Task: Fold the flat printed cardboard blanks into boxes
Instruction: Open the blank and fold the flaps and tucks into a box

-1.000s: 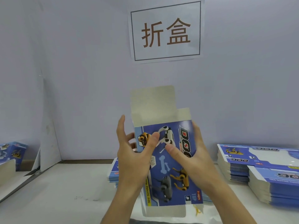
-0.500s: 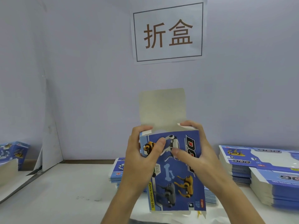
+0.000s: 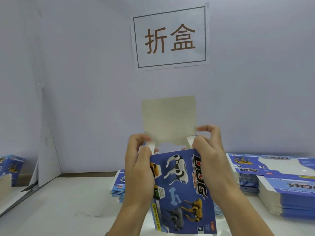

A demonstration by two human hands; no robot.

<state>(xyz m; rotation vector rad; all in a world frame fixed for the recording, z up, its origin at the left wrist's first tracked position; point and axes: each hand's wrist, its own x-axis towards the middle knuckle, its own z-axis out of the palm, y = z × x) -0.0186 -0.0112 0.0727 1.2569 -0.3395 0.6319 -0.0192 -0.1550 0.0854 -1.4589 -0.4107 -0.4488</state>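
both hands (image 3: 139, 169) now press the box (image 3: 182, 189) side flaps inward.

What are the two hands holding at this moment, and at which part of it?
Both hold the blue printed box near its open top: the left hand grips the upper left edge, the right hand the upper right edge, fingers at the small side flaps.

1. A white table (image 3: 56, 206) fills the lower part of the frame.
2. A stack of flat blue blanks (image 3: 117, 186) lies at centre, behind the hands.
3. Two taller stacks (image 3: 245, 176) (image 3: 289, 198) lie at lower right.
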